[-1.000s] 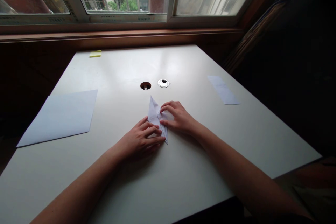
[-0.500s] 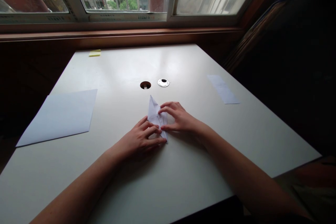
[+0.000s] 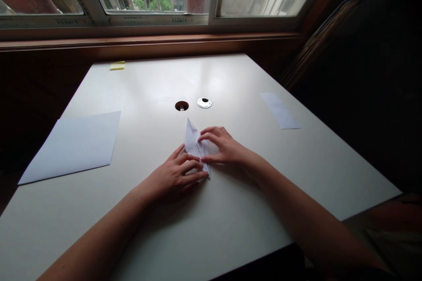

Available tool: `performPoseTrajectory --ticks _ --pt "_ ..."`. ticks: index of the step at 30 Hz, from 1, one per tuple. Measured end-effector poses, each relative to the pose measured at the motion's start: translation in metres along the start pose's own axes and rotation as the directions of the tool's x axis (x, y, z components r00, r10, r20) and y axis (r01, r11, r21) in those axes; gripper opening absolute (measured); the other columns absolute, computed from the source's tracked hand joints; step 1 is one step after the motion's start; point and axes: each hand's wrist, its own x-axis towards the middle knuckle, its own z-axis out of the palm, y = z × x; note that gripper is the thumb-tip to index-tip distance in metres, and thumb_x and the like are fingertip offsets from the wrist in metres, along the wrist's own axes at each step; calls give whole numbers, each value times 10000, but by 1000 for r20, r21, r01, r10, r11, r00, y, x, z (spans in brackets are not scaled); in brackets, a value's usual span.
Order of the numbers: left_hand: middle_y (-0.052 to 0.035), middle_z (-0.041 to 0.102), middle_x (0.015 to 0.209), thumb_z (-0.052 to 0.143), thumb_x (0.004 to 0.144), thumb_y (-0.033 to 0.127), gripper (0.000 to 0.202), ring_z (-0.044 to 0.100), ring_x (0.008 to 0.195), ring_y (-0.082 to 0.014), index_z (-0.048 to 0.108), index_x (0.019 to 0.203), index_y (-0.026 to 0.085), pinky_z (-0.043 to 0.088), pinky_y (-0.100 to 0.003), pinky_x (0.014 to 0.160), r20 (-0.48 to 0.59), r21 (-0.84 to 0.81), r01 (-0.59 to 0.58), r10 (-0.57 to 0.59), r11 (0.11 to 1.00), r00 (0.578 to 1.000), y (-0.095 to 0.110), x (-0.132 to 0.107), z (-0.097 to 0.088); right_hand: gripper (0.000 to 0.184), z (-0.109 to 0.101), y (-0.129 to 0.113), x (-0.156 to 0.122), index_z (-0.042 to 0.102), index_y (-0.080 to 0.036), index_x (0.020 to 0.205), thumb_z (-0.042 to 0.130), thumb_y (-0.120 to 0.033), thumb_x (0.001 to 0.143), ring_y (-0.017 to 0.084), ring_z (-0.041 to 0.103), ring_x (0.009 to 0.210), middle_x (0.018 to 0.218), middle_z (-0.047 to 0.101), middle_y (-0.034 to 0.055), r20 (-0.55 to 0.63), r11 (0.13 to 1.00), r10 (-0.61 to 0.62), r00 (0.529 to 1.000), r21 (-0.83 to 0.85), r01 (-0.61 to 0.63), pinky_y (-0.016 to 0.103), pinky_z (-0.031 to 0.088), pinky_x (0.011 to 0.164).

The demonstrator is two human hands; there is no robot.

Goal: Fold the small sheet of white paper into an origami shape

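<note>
A small white folded paper [image 3: 192,137], narrow and pointed away from me, lies on the white table [image 3: 211,210] in front of me. My left hand [image 3: 176,173] rests on its near left part, fingers bent and pressing the paper down. My right hand [image 3: 221,145] sits against its right side, fingertips curled onto a fold. Both hands cover the paper's lower half; only the far tip shows.
A large white sheet [image 3: 74,145] lies at the left edge. A narrow paper strip [image 3: 279,110] lies at the right. A cable hole [image 3: 181,106] and its round cap [image 3: 204,102] sit beyond the fold. Yellow sticky notes [image 3: 117,66] lie at the far left corner, under the window.
My right hand's thumb has slid slightly toward me along the paper's right edge. The left hand and the paper stay where they were.
</note>
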Motion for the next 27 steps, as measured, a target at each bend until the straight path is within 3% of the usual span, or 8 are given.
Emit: performPoseTrajectory --ticks 22,27 --pt "-67 635 1207 601 918 263 403 551 1170 -233 595 1317 322 234 -588 1185 3 1 17 -17 1000 1000 1 0 2 490 -1 -1 0 622 -339 1197 755 -525 763 303 406 1300 1361 514 51 -3 1000 3 1000 11 -2 509 370 1106" --pt "-66 619 1236 622 900 260 405 541 1186 -231 610 1298 333 235 -569 1194 1 -8 27 -27 1000 1000 0 1 4 406 2 -3 2 617 -318 1176 723 -458 810 287 451 1255 1335 527 49 -58 998 58 997 21 -57 497 395 1082"
